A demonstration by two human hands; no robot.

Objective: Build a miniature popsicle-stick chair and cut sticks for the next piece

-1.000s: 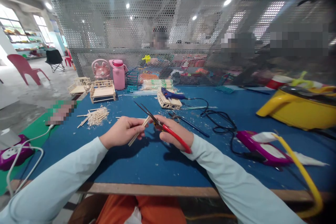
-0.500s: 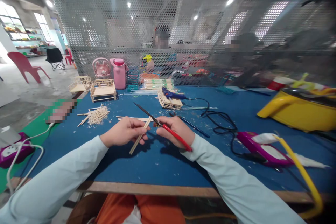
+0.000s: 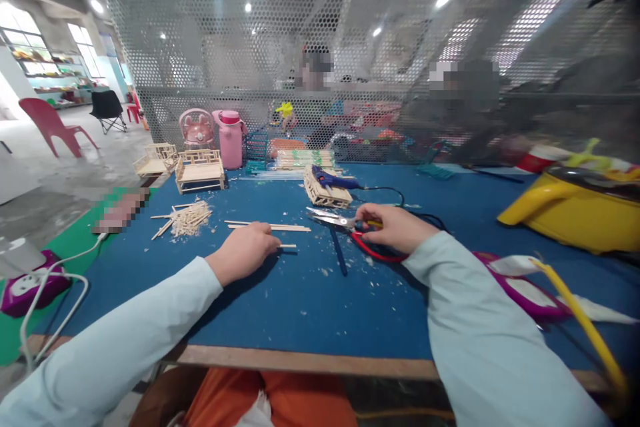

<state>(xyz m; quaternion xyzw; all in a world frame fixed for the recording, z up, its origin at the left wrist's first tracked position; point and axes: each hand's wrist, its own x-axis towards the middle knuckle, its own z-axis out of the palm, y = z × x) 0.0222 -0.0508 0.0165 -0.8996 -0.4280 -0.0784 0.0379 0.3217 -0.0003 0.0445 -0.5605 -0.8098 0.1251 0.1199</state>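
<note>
My left hand [image 3: 246,250] rests low over the blue table with its fingers curled down. A thin wooden stick [image 3: 288,247] pokes out from under its fingertips. Just beyond it lie more wooden sticks [image 3: 270,225] side by side. My right hand [image 3: 395,227] grips red-handled scissors [image 3: 345,221] low over the table, their blades pointing left. Beneath the scissors is a slim dark blue tool [image 3: 339,253]. Further back, a blue glue gun [image 3: 330,179] rests on a small wooden frame piece [image 3: 325,195].
A heap of short stick pieces [image 3: 190,219] lies at the left. Two small wooden bench models [image 3: 201,170] stand behind it, near a pink bottle [image 3: 231,140]. A yellow container [image 3: 565,213] and a purple power strip [image 3: 533,297] are at the right. Perforated metal screen [image 3: 270,47] behind.
My right hand has moved right with the scissors, laying their blades leftward near the table. My left hand has lowered and turned palm down, taking the sticks from upright-tilted to flat.
</note>
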